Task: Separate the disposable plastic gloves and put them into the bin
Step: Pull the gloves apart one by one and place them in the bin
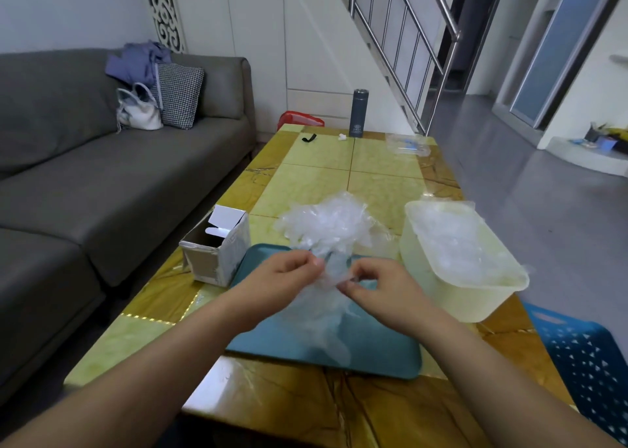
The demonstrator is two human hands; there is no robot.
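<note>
a clump of thin gloves [326, 230] is pinched above the teal tray [373, 345] by left hand [289, 274] and right hand [377, 284], beside the bin [475, 298]; clinging film may be lifted doubled.

thin clear plastic gloves [326, 223], glossy table [319, 162] — stone-like

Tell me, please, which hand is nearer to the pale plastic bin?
The right. The right hand pinches the clump of gloves just beside the bin; the left hand pinches the same clump farther over, toward the cardboard box.
</note>
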